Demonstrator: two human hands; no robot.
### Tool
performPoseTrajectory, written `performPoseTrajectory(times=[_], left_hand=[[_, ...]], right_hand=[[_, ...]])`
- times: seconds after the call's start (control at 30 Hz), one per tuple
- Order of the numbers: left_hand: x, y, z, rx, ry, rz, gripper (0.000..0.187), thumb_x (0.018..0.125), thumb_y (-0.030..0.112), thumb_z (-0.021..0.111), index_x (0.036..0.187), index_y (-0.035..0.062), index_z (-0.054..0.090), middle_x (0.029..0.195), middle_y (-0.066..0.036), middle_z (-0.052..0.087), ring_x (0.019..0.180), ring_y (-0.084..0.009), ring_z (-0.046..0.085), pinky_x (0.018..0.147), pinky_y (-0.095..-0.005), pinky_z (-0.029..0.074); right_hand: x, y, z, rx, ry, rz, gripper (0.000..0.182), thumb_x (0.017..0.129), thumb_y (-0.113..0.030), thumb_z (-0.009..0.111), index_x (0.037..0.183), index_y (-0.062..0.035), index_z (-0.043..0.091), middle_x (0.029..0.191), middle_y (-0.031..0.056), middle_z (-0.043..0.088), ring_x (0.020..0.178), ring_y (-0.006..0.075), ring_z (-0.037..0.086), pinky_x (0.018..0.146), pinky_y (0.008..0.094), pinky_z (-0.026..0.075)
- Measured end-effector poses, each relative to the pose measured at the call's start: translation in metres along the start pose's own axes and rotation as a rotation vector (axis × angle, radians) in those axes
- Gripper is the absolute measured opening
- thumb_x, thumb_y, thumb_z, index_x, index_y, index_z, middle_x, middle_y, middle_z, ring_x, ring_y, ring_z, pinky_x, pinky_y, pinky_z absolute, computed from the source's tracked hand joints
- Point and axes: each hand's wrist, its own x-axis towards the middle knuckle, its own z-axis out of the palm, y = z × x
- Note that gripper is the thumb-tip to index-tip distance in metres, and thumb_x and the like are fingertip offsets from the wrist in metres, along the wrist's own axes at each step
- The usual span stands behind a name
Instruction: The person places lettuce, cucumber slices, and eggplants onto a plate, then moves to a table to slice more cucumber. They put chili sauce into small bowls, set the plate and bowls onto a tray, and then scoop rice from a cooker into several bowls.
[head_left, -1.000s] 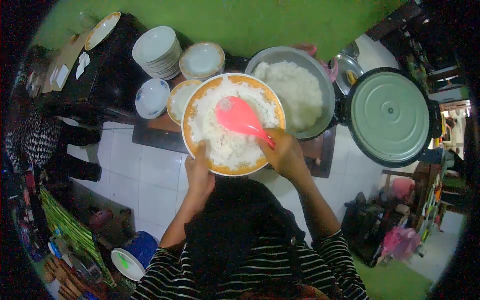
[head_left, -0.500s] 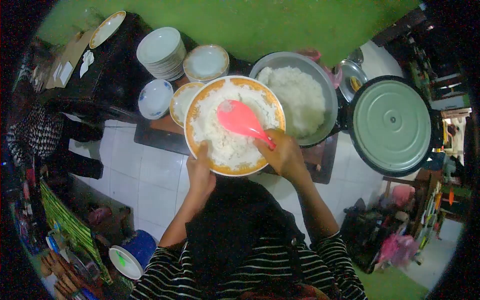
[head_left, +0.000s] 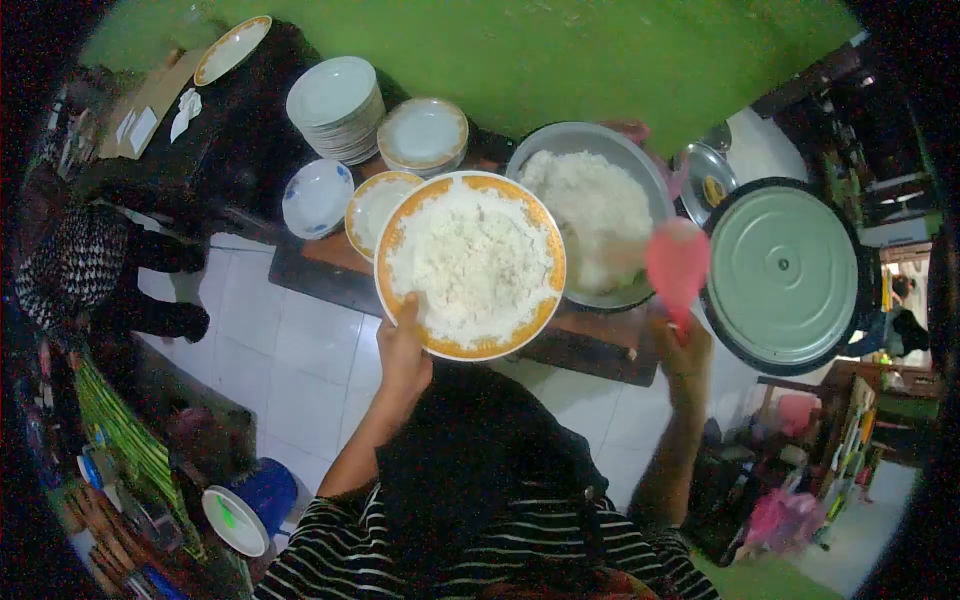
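My left hand [head_left: 403, 350] grips the near-left rim of a white plate with an orange patterned border [head_left: 540, 320]. A mound of white rice [head_left: 475, 255] lies on that plate. Closed around the handle of a pink rice paddle [head_left: 677, 262], my right hand [head_left: 682, 345] is out to the right, blurred by motion. The paddle is raised near the right rim of a large grey pot [head_left: 660, 195]. More cooked rice [head_left: 590, 190] fills much of the pot.
A tall stack of white plates [head_left: 335, 95], orange-rimmed plates [head_left: 423, 135] and a blue-flowered bowl [head_left: 317, 198] stand left of the pot. To its right is a big round lid [head_left: 785, 265]. A blue bucket [head_left: 270, 495] sits on the floor; another person [head_left: 75, 260] is at far left.
My right hand has swung right with the rice paddle, away from above the plate to the pot's right side. The plate stays in my left hand, slightly lower in view.
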Motion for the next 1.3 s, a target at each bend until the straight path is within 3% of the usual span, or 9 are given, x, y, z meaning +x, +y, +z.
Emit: performPoseTrajectory(times=[0.17, 0.33, 0.43, 0.63, 0.93, 1.0, 1.07, 1.13, 1.3], left_hand=[[0.01, -0.01, -0.013, 0.03, 0.015, 0.009, 0.041, 0.087, 0.018, 0.052, 0.117, -0.0073, 0.04, 0.108, -0.014, 0.051, 0.097, -0.0225, 0.053, 0.083, -0.0327, 0.044], [0.005, 0.006, -0.017, 0.167, -0.025, 0.038, 0.042, 0.087, 0.02, 0.051, 0.116, -0.008, 0.041, 0.106, -0.014, 0.053, 0.095, -0.0218, 0.054, 0.081, -0.0315, 0.045], [0.009, 0.013, -0.036, 0.208, -0.005, 0.062, 0.041, 0.087, 0.021, 0.051, 0.116, -0.0075, 0.042, 0.106, -0.013, 0.054, 0.093, -0.0212, 0.055, 0.08, -0.0309, 0.045], [0.015, 0.034, -0.068, 0.261, 0.19, 0.016, 0.04, 0.086, 0.022, 0.052, 0.114, -0.0061, 0.043, 0.104, -0.013, 0.055, 0.092, -0.0202, 0.055, 0.078, -0.0311, 0.046], [0.037, 0.062, -0.07, 0.276, 0.158, 0.02, 0.043, 0.084, 0.025, 0.057, 0.112, -0.0047, 0.045, 0.103, -0.011, 0.055, 0.09, -0.0191, 0.056, 0.077, -0.0302, 0.046], [0.035, 0.052, -0.061, 0.279, 0.163, 0.019, 0.043, 0.084, 0.025, 0.057, 0.112, -0.0047, 0.045, 0.103, -0.011, 0.055, 0.09, -0.0191, 0.056, 0.078, -0.0302, 0.046], [0.048, 0.058, -0.054, 0.291, 0.165, 0.003, 0.043, 0.084, 0.024, 0.057, 0.112, -0.0048, 0.045, 0.103, -0.011, 0.055, 0.091, -0.0191, 0.056, 0.078, -0.0302, 0.046], [0.059, 0.059, -0.043, 0.283, 0.137, 0.011, 0.041, 0.084, 0.023, 0.057, 0.112, -0.0051, 0.045, 0.102, -0.011, 0.055, 0.091, -0.0193, 0.056, 0.078, -0.0302, 0.046], [0.081, 0.05, -0.017, 0.261, 0.006, -0.063, 0.037, 0.085, 0.018, 0.055, 0.112, -0.0058, 0.045, 0.101, -0.011, 0.055, 0.09, -0.0183, 0.055, 0.079, -0.0298, 0.045]], right_hand=[[-0.004, 0.049, -0.039, -0.428, 0.249, 0.091, 0.023, 0.083, -0.011, 0.051, 0.104, -0.0017, 0.055, 0.073, 0.016, 0.061, 0.061, 0.0248, 0.056, 0.058, 0.0344, 0.044], [0.069, 0.053, 0.013, -0.598, -0.073, -0.418, 0.03, 0.078, -0.028, 0.056, 0.1, -0.009, 0.058, 0.083, 0.0111, 0.06, 0.072, 0.0276, 0.059, 0.061, 0.0354, 0.047], [0.174, 0.137, 0.087, -0.948, -0.043, -0.87, 0.02, 0.078, -0.018, 0.044, 0.07, -0.0088, 0.06, 0.07, 0.013, 0.059, 0.067, 0.028, 0.059, 0.055, 0.0401, 0.044], [0.263, 0.181, 0.188, -1.362, -0.169, -0.637, 0.02, 0.076, -0.017, 0.047, 0.069, -0.0107, 0.064, 0.071, 0.011, 0.062, 0.065, 0.0217, 0.062, 0.052, 0.0357, 0.046], [0.227, 0.097, 0.165, -1.299, -0.779, -0.65, 0.019, 0.074, -0.027, 0.053, 0.072, -0.0115, 0.064, 0.076, 0.0091, 0.064, 0.068, 0.0274, 0.062, 0.059, 0.0384, 0.048], [0.221, 0.07, 0.115, -1.094, -0.742, -1.036, 0.021, 0.075, -0.031, 0.055, 0.076, -0.0131, 0.066, 0.077, 0.0079, 0.064, 0.068, 0.028, 0.061, 0.062, 0.0378, 0.048], [0.217, 0.06, 0.095, -0.96, -0.691, -0.953, 0.022, 0.076, -0.034, 0.057, 0.082, -0.0157, 0.067, 0.078, 0.0069, 0.064, 0.069, 0.0284, 0.061, 0.065, 0.0369, 0.048], [0.22, 0.061, 0.083, -0.905, -0.628, -0.475, 0.023, 0.076, -0.036, 0.059, 0.089, -0.0192, 0.067, 0.079, 0.0061, 0.065, 0.069, 0.0285, 0.061, 0.067, 0.0356, 0.048], [0.176, 0.034, 0.04, -0.62, -0.21, -0.396, 0.027, 0.074, -0.038, 0.063, 0.094, -0.0199, 0.066, 0.076, 0.0088, 0.064, 0.068, 0.028, 0.06, 0.066, 0.0366, 0.048]])
